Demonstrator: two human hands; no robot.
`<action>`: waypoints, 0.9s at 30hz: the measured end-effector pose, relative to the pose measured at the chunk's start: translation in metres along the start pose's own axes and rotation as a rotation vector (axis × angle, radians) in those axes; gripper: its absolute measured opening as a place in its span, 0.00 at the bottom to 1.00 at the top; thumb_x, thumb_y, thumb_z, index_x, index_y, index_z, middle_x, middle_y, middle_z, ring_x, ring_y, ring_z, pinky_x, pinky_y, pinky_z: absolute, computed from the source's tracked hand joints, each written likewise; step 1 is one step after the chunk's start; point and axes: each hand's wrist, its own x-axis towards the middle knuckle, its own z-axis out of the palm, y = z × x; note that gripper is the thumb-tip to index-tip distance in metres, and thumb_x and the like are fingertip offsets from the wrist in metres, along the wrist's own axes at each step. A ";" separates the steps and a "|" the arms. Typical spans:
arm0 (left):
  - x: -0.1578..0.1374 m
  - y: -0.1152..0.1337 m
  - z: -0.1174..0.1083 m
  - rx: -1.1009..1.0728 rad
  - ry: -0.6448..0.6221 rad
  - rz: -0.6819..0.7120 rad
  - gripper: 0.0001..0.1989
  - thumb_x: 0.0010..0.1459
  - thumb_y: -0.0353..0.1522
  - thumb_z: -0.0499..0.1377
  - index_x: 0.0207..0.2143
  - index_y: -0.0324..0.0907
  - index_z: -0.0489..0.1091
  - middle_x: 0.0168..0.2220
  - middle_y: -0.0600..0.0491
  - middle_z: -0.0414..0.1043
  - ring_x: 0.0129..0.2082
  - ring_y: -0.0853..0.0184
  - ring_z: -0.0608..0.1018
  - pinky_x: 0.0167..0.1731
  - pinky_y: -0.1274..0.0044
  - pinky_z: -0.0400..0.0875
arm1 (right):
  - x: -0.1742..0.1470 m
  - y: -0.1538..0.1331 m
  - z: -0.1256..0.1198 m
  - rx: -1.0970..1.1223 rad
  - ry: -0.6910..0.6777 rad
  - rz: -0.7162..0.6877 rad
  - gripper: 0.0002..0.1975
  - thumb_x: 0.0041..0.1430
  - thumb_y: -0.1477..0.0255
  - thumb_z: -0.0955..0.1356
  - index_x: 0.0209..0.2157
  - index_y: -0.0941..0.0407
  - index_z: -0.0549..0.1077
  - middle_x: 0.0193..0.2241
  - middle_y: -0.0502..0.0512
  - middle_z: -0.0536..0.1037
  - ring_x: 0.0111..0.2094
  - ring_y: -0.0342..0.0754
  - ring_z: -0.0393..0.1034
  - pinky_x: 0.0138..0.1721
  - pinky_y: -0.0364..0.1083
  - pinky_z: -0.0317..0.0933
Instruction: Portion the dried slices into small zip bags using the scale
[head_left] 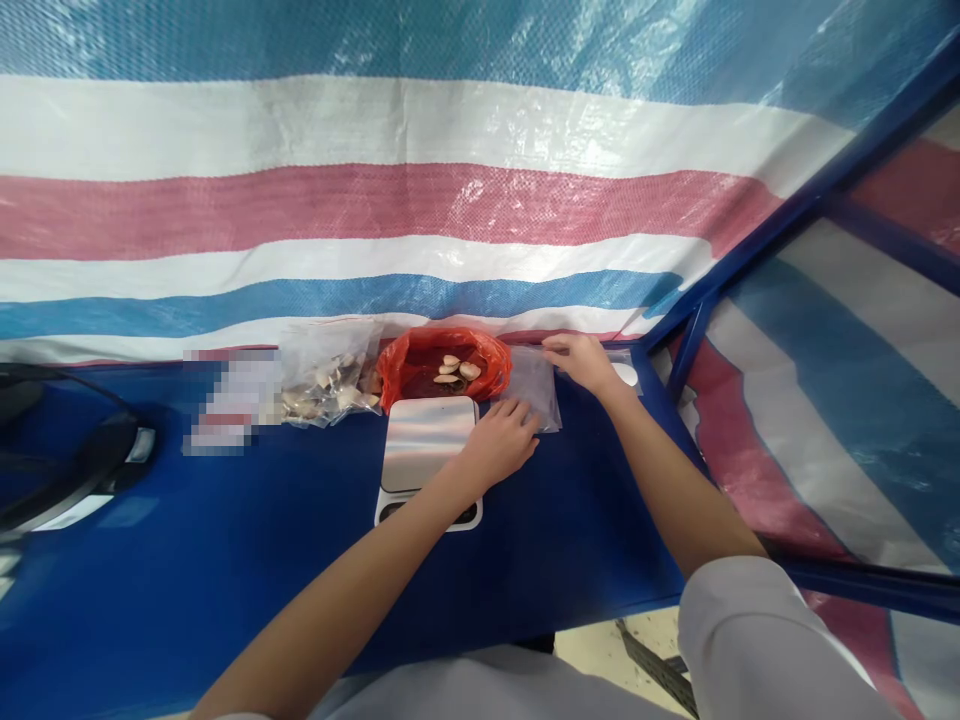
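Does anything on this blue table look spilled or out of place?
Nothing looks spilled: pale pieces lie inside the open red bag, and the scale sits flat. Only oddity: a pixelated patch left of the filled clear bag, hiding what's there.

White glare on striped sheeting [375, 210], soft blur toward left edge

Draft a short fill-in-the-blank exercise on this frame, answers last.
1. The open bag behind the scale is coloured ____.
2. The tabletop is coloured ____.
3. Of the left hand and the right hand, the ____ one is farther from the scale.

Missing words: red; blue; right.
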 end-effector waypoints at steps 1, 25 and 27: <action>0.000 0.001 0.001 0.000 0.005 -0.006 0.16 0.67 0.33 0.54 0.54 0.37 0.69 0.53 0.41 0.72 0.55 0.52 0.73 0.53 0.65 0.69 | -0.005 0.000 -0.001 -0.092 0.044 -0.039 0.11 0.59 0.73 0.71 0.44 0.54 0.81 0.45 0.55 0.83 0.44 0.56 0.79 0.49 0.54 0.73; -0.005 0.005 0.008 -0.007 -0.016 -0.064 0.21 0.68 0.38 0.53 0.57 0.37 0.69 0.59 0.38 0.69 0.60 0.47 0.70 0.58 0.62 0.64 | -0.014 0.025 0.036 -0.408 -0.047 -0.749 0.18 0.71 0.70 0.61 0.53 0.60 0.77 0.58 0.63 0.74 0.62 0.57 0.67 0.65 0.57 0.61; -0.005 0.005 0.008 -0.010 -0.016 -0.068 0.21 0.68 0.39 0.52 0.57 0.37 0.69 0.59 0.38 0.69 0.60 0.47 0.70 0.57 0.61 0.64 | -0.013 0.025 0.036 -0.382 -0.071 -0.739 0.18 0.71 0.70 0.61 0.54 0.59 0.76 0.59 0.62 0.74 0.62 0.56 0.67 0.65 0.57 0.61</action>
